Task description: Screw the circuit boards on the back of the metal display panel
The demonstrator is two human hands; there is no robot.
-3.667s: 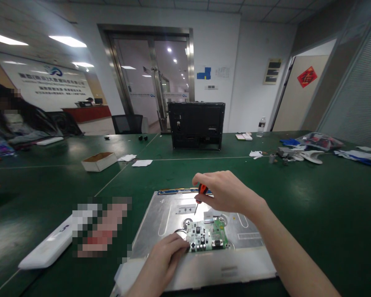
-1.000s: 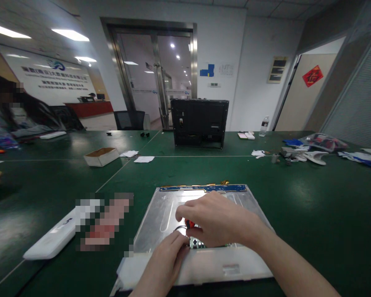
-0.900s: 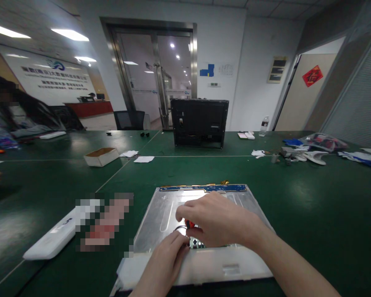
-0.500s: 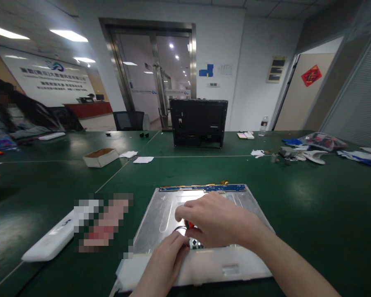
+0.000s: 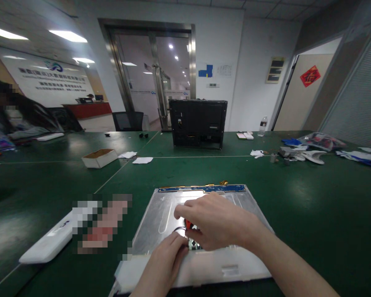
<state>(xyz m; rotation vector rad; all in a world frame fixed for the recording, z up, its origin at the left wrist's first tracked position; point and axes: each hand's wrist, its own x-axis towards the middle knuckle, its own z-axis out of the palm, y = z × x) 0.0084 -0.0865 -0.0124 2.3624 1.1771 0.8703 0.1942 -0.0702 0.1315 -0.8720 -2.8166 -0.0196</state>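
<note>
Gripped in right hand (image 5: 218,222): one screwdriver (image 5: 188,224), one panel (image 5: 160,214).

right hand (image 5: 218,222) pretty much covers the circuit board (image 5: 194,245) and most of the screwdriver (image 5: 188,225); a pixelated patch (image 5: 100,225) blurs something left.

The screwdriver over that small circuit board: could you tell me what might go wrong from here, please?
The right hand covers most of the screwdriver and the circuit board, so the tip could slip unseen and scratch components. The left hand has fingertips right beside the tip and might get jabbed. A freed screw could roll off the metal panel onto the green table.
</note>
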